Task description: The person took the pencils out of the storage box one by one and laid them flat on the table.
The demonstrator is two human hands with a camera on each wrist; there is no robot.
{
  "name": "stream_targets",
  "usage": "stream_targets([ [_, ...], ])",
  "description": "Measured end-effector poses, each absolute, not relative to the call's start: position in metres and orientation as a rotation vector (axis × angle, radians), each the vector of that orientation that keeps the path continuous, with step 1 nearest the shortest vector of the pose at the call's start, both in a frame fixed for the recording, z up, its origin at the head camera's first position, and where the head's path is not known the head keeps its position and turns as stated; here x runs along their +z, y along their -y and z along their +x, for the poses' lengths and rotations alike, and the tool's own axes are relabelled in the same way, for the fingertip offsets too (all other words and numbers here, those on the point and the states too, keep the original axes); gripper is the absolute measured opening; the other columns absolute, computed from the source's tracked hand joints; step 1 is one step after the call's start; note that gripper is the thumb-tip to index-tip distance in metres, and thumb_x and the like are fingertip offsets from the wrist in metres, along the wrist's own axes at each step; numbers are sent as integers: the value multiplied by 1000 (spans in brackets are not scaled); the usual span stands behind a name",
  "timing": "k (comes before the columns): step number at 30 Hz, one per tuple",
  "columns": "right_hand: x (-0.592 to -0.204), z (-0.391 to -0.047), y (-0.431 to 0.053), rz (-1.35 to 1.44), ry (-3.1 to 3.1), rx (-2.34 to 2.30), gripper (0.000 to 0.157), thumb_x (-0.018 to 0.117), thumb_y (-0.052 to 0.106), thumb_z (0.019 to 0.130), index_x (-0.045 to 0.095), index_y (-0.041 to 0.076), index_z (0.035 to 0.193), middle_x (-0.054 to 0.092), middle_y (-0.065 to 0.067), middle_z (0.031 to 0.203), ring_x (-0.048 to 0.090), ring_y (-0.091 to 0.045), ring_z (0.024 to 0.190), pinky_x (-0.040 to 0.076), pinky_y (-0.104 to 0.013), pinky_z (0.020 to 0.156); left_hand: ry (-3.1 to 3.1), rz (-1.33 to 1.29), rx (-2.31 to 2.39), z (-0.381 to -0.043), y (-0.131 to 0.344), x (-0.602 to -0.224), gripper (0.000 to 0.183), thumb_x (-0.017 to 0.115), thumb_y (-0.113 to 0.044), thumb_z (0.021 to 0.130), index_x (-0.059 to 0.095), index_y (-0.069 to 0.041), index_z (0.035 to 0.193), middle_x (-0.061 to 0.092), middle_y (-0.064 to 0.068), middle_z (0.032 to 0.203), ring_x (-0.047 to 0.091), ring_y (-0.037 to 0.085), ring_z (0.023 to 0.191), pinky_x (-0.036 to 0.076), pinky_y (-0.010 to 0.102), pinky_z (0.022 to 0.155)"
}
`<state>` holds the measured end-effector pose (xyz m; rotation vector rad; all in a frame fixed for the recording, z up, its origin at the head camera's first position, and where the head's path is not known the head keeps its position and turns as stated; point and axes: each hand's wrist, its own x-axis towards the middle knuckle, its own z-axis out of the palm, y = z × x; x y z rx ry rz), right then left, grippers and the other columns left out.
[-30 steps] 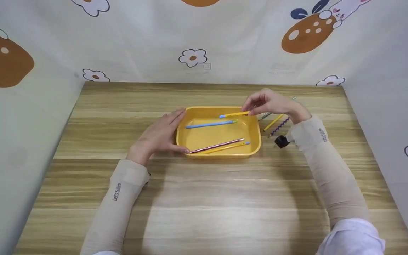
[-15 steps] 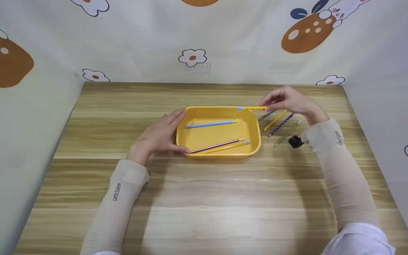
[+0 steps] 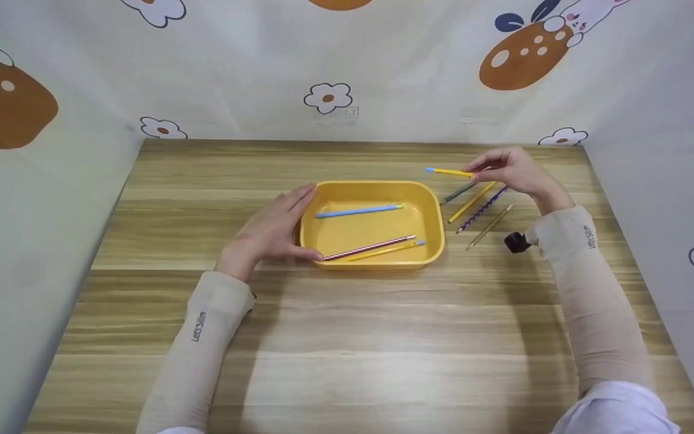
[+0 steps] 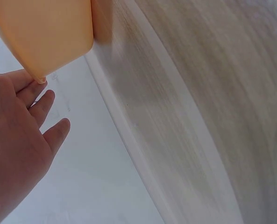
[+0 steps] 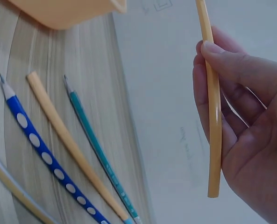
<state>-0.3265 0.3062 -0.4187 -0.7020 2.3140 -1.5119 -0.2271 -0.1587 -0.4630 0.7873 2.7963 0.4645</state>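
My right hand (image 3: 512,172) pinches a yellow pencil (image 3: 448,172) with a blue end, held above the table beyond the tray's far right corner. The right wrist view shows thumb and fingertips on this pencil (image 5: 215,121). My left hand (image 3: 271,232) rests against the left end of a yellow plastic tray (image 3: 377,265), fingers extended along its rim and thumb at the near left corner. Inside the tray lie a blue pencil (image 3: 359,211), a dark red striped pencil (image 3: 368,248) and a yellow pencil (image 3: 392,248) with a blue tip.
Right of the tray, on the wooden table (image 3: 359,337), lie a green pencil (image 3: 459,192), a yellow pencil (image 3: 469,204), a blue-purple pencil (image 3: 481,210) with pale dots and a gold pencil (image 3: 490,227). Patterned white walls (image 3: 250,72) enclose the table.
My right hand has moved right and away from over the tray, carrying the yellow pencil, uncovering more of the loose pencils. The left hand and tray have stayed put.
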Motion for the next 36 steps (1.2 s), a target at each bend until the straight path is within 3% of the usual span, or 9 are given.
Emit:
stream_targets([
  [9,-433,-334,-315,-542,-2460,-1519,25,66,-5,91,67,-14,114,73,20,91,70,0,79,58,-12,73,-2806,791,437,-227,159,-464,130,74,-75,69,10,-10,161,10,5,170,15,24,156,13,44,130],
  [13,-440,-338,-319,-468,-2540,-1486,24,67,-5,90,69,-11,114,73,23,91,69,1,82,57,-10,74,-2802,777,438,-226,159,-463,130,73,-75,69,10,-11,161,10,4,170,14,23,157,13,43,131],
  [16,-443,-339,-319,-380,-2609,-1440,22,68,-4,90,75,1,111,73,22,91,68,3,83,56,-9,75,-2800,769,437,-227,159,-463,129,74,-75,69,10,-11,161,9,4,170,13,23,157,12,43,131],
  [21,-449,-343,-316,-297,-2723,-1295,21,69,0,91,76,4,110,76,13,95,69,-2,85,54,-8,73,-2795,763,451,-226,158,-464,129,73,-75,69,9,-12,161,9,4,170,13,23,157,11,43,131],
  [23,-452,-346,-314,-310,-2746,-1243,20,69,-1,91,74,-1,110,78,6,98,68,-2,85,54,-7,72,-2798,760,455,-226,159,-464,129,73,-76,69,10,-12,161,9,3,170,13,22,157,12,42,131],
  [28,-457,-356,-311,-369,-2788,-1101,20,66,-5,90,76,1,107,76,-13,107,63,4,82,50,-6,70,-2807,773,448,-227,159,-463,129,72,-77,68,10,-12,161,9,3,170,14,23,157,13,43,131],
  [32,-461,-363,-306,-425,-2829,-963,22,64,-8,90,77,2,104,74,-20,107,67,-13,91,50,-9,73,-2812,789,437,-227,159,-464,130,72,-77,68,10,-11,161,10,5,170,16,25,156,14,44,130],
  [36,-464,-369,-300,-444,-2824,-878,22,63,-9,90,78,2,102,74,-21,105,68,-31,99,58,-30,81,-2817,794,431,-227,159,-464,131,72,-78,68,11,-10,161,11,6,170,16,25,156,15,45,130],
])
